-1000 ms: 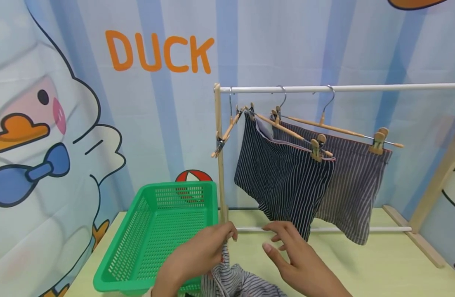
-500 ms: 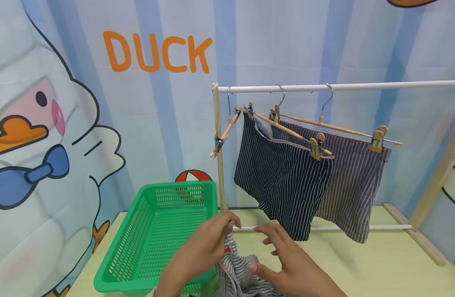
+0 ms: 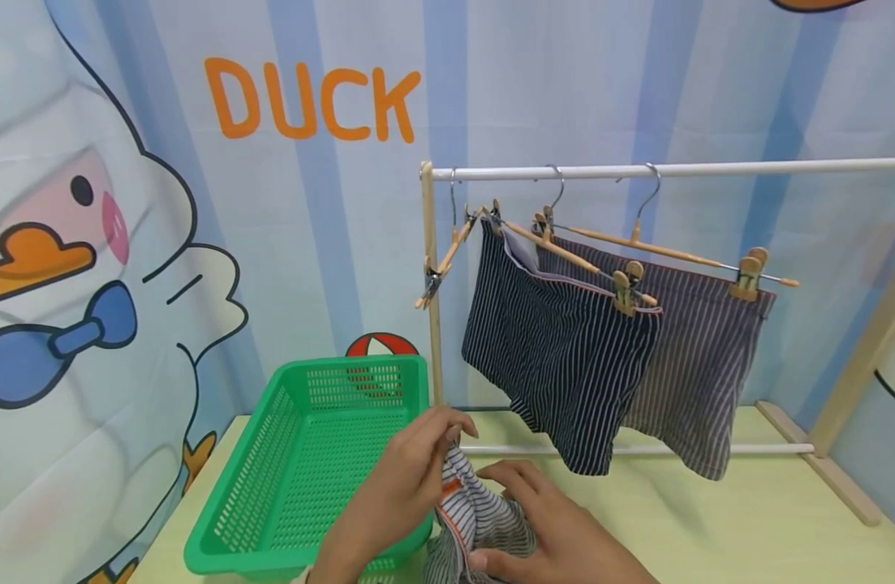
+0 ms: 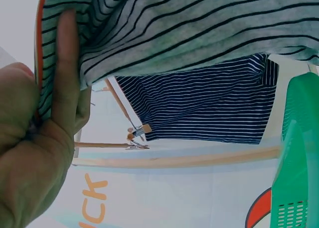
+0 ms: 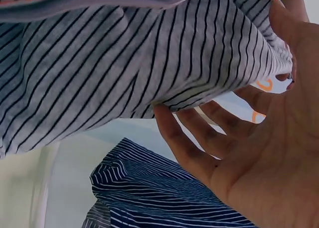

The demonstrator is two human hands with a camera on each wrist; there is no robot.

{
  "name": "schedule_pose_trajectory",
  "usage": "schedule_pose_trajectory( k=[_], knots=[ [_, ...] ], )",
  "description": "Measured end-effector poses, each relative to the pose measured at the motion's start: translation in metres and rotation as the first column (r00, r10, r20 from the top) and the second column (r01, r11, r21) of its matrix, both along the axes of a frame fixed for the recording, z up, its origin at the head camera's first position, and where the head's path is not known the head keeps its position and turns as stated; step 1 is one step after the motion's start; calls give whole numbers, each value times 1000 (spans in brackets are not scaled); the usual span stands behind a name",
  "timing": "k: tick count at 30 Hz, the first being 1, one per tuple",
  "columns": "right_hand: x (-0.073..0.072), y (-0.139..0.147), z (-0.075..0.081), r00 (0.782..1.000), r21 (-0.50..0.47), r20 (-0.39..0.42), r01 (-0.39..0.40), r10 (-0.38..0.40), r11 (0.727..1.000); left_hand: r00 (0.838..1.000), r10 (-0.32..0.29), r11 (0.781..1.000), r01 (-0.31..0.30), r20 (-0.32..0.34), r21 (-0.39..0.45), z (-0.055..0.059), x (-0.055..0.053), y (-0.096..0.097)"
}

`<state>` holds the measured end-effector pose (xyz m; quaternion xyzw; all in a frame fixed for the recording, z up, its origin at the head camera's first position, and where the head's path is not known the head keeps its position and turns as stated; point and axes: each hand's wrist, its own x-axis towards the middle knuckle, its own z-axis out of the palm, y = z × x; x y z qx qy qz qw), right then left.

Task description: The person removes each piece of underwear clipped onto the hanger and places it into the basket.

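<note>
A grey-and-white striped pair of shorts (image 3: 484,519) with an orange-edged waistband is bunched at the front, below the rack. My left hand (image 3: 403,474) pinches one end of the waistband between thumb and fingers. In the left wrist view, the fingers (image 4: 66,63) lie along the striped cloth beside its orange edge. My right hand (image 3: 557,527) is at the other side of the shorts, fingers spread and loosely bent. Seen from the right wrist, a fingertip (image 5: 162,111) meets the lower fold of the cloth.
Left of my hands stands a green plastic basket (image 3: 199,560). Behind, navy striped shorts (image 3: 564,357) and grey striped shorts (image 3: 695,373) hang by clip hangers from a white rail (image 3: 746,168). A bare clip hanger (image 3: 447,258) hangs at the rail's left end.
The striped shorts have come up and a little right with my left hand. My right hand has moved left and down, from beside the cloth to against it.
</note>
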<state>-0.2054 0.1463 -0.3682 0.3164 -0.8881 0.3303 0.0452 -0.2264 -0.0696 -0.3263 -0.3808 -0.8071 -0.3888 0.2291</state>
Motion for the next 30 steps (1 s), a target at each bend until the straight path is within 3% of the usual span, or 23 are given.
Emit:
schedule_pose_trajectory(
  k=[3,9,17,30],
  knots=[
    [0,-1,-1,1000,25,-12,-25,26,999,1000,-2,1000,3,-17,14,0,-1,0],
    [-1,-1,-1,994,67,85,-76,70,995,999,-16,998,18,-31,60,-1,-2,-1],
    [-11,0,-6,978,36,113,-183,178,982,1000,10,996,-9,-19,88,1,-1,-1],
    [-15,2,-13,964,28,7,-264,264,964,998,50,994,-48,-28,94,0,-3,-3]
  ],
)
